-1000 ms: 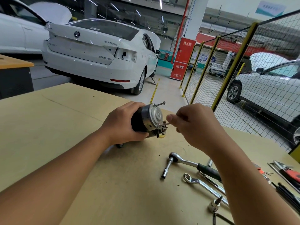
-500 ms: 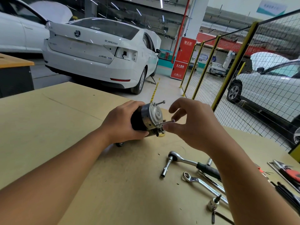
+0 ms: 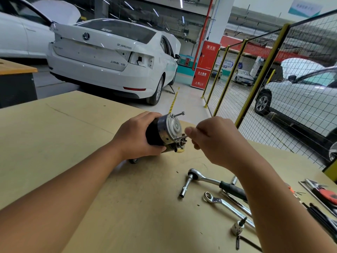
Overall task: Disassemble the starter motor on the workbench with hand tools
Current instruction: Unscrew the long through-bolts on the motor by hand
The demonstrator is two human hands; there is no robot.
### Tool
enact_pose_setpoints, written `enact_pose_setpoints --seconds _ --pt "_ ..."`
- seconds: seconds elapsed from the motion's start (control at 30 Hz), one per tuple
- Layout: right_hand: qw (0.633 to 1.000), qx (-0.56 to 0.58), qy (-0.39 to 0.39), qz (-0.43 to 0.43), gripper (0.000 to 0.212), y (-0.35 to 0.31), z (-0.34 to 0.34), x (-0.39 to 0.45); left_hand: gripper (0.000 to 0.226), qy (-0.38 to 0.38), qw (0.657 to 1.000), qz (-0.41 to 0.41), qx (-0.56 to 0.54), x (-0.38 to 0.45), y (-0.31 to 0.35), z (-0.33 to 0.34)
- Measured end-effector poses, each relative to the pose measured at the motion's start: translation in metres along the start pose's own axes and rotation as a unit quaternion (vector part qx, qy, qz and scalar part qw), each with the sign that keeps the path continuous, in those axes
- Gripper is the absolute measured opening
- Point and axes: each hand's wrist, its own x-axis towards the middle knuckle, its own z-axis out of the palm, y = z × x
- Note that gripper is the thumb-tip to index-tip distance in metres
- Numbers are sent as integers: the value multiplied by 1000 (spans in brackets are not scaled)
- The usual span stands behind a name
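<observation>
The starter motor [image 3: 165,131], black body with a silver end cap, lies on its side on the wooden workbench [image 3: 73,143]. My left hand [image 3: 135,137] is wrapped around its black body. A long through bolt [image 3: 179,114] sticks partway out of the top of the end cap. A second through bolt [image 3: 181,137] protrudes from the lower side of the cap, and the thumb and fingers of my right hand [image 3: 215,141] pinch its outer end.
A ratchet with a socket [image 3: 206,181], a ring spanner [image 3: 224,203], a loose socket [image 3: 237,228] and more tools [image 3: 326,196] lie on the bench at the right. A yellow wire fence [image 3: 255,83] stands behind; white cars are parked beyond.
My right hand opened its fingers at the lower bolt half a second ago and has closed on the bolt end again. The left hand and motor stay put.
</observation>
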Motion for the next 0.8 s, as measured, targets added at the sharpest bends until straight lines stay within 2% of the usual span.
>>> enact_pose_setpoints --seconds 0.07,0.1,0.17,0.2,0.3,0.37,0.4,0.6,0.7,0.8 --pt "999 18 22 -20 14 1 -1 0 81 -1 1000 -2 -1 0 0 0" --pt "999 29 34 -24 13 1 -3 -1 82 -1 1000 -3 0 0 1 0" --pt "998 51 35 -24 23 1 -4 -2 83 -3 1000 -3 0 0 1 0" --pt "999 43 27 -14 22 2 -4 -2 83 -4 1000 -4 1 0 1 0" --pt "1000 2 -4 1 38 1 -2 -2 84 -5 1000 -4 0 0 0 0" --pt "1000 10 17 -12 16 1 -2 -1 84 -6 1000 -2 -1 0 0 -1" --pt "999 20 26 -13 12 1 -3 -1 84 -6 1000 -1 -2 0 0 -1" --pt "1000 8 -5 7 36 -1 -1 -2 83 -4 1000 0 0 0 -1 -1" --pt "999 21 25 -10 12 -1 0 -1 83 -6 1000 3 -1 0 -1 0" --pt "999 33 25 0 19 -1 -1 -2 83 -7 1000 2 -2 0 -2 0"
